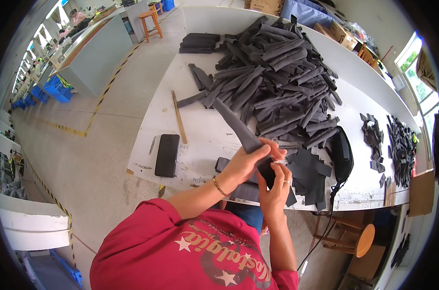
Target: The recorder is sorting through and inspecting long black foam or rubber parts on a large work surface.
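A long dark grey fabric strip (236, 126), folded or tube-like, slants up and to the left from my two hands above the table's near edge. My left hand (252, 162) is closed round its lower part, thumb on top. At the strip's bottom end my right hand (276, 186), with a ring on one finger, pinches a black piece (266, 173); whether this belongs to the strip I cannot tell. Just right of my hands lie several flat black fabric pieces (310, 176), overlapping. Beyond them rises a large heap of similar dark strips (282, 67).
On the white table (200, 130) lie a black phone (167, 155) and a thin wooden stick (179, 117). A neat stack of strips (198, 42) is at the far left. To the right are a black case (343, 154) with a cord and more dark pieces (373, 140). A stool (364, 240) stands below.
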A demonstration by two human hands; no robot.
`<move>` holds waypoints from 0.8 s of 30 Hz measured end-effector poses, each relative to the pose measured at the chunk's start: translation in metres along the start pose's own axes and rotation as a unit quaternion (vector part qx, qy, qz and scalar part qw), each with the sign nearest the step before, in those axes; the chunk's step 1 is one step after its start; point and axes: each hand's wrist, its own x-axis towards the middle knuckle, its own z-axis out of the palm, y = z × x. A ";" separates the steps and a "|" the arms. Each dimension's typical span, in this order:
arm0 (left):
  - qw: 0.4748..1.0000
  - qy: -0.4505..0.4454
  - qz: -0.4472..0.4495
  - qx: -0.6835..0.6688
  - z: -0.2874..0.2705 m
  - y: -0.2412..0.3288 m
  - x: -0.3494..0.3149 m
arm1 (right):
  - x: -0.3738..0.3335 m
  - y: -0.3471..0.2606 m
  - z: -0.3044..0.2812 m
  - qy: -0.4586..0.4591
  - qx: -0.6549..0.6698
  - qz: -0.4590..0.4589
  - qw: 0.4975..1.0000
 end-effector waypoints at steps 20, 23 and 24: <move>0.996 0.072 -0.039 -0.038 -0.010 -0.006 -0.007 | 0.011 0.009 -0.005 -0.128 -0.008 -0.006 0.992; 0.995 0.077 -0.020 -0.054 -0.011 0.004 -0.003 | 0.012 0.023 -0.012 -0.156 0.045 -0.009 0.987; 0.994 0.088 0.007 -0.066 -0.008 0.012 0.001 | 0.014 0.027 -0.017 -0.155 0.043 -0.008 0.987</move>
